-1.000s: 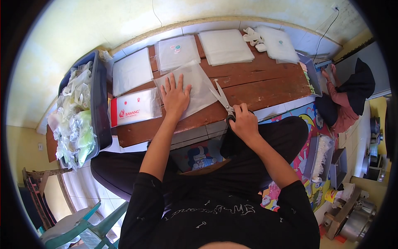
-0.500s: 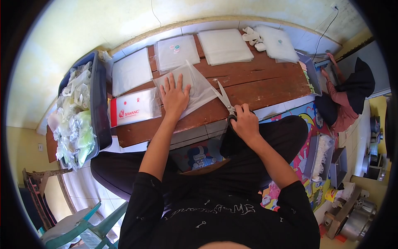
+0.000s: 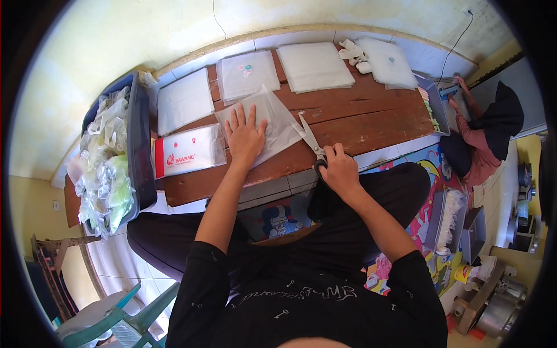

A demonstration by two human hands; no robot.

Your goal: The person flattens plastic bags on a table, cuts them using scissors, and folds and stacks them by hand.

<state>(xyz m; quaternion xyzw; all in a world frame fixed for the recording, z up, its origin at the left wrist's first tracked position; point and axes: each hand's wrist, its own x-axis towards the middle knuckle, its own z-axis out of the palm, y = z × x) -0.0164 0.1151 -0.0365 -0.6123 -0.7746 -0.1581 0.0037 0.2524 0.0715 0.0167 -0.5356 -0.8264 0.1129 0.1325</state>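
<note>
Clear plastic bags [image 3: 272, 134] lie loosely on the brown wooden table [image 3: 371, 110]. My left hand [image 3: 246, 138] rests flat on them with its fingers spread. My right hand [image 3: 341, 169] is closed around the dark handles of a pair of scissors [image 3: 313, 142]. The slightly parted blades point up and left, close to the right edge of the bags. A pack of bags with a red strip and "BAWANG" printed on it [image 3: 188, 152] lies left of my left hand.
Stacks of clear plastic [image 3: 316, 66] line the table's far side, with a white strap bundle [image 3: 351, 53] between two. A dark bin [image 3: 141, 145] full of plastic stands at the left. Another person [image 3: 484, 130] sits at the right, beside a grey tray [image 3: 434, 104].
My right hand has moved slightly left with the scissors, bringing the blades closer to the bags' edge. My left hand has stayed in place.
</note>
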